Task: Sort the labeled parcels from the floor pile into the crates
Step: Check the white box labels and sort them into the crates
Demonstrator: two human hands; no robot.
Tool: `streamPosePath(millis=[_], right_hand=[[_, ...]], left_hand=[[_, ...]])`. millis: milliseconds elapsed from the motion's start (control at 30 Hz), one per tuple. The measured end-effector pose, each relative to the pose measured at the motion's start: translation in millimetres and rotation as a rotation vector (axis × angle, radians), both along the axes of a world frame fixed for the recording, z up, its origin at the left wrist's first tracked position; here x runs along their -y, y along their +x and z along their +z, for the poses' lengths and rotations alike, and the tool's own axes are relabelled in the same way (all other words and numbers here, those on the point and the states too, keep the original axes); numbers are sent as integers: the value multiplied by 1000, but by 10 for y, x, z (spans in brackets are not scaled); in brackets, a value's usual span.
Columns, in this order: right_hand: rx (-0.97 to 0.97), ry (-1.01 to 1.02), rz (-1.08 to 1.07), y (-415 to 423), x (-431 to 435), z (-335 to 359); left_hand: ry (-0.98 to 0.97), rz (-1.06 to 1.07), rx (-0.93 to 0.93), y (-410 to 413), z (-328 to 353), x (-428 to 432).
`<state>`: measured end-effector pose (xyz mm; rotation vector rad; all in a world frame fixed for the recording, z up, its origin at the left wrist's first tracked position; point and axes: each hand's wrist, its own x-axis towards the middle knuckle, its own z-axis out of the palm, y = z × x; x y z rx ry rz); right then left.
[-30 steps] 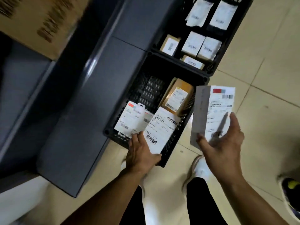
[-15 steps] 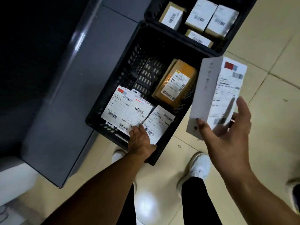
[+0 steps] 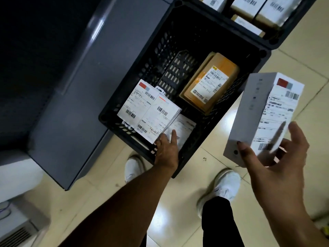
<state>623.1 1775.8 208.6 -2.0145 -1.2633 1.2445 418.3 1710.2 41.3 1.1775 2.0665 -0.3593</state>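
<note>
A black slotted crate (image 3: 179, 22) stands on the floor in front of me. Inside lie two white labeled parcels (image 3: 147, 111) at the near left, a flat white one (image 3: 185, 127) beside them and a brown taped parcel (image 3: 210, 82) at the right. My left hand (image 3: 167, 150) reaches over the crate's near rim, fingers on the near edge of the white parcels and thumb lying on the flat one. My right hand (image 3: 277, 154) holds a tall white labeled box (image 3: 265, 113) upright, outside the crate to its right.
A second black crate (image 3: 277, 40) with several labeled parcels adjoins the far end. A grey cabinet (image 3: 92, 86) runs along the crates' left side. My white shoes (image 3: 224, 184) stand on the tiled floor just below the crate. A vented appliance (image 3: 16, 227) sits at bottom left.
My left hand has set the white parcel flat in the crate and stays on the stack's near edge. The view has moved closer to the crate. My right hand still holds the white box.
</note>
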Motion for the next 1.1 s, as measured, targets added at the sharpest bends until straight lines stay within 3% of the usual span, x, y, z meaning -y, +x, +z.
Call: streamPosePath(millis=[333,433,633,800,1100], right_hand=[[122,28,231,-168,25,-2],[262,58,500,-265,-112,-25],[683,341,1210,-588,-837,-214],[964,270,1810,-964,-1175,-420],[861,149,2169,-1420,-1166,-801]], left_hand=[[27,-18,97,-119,176,12],[85,-41,117,-285,298,9],[289,-83,71,-797,587,39],[376,-169,23,-1178,710,86],[467,-153,85,-1325,718,63]])
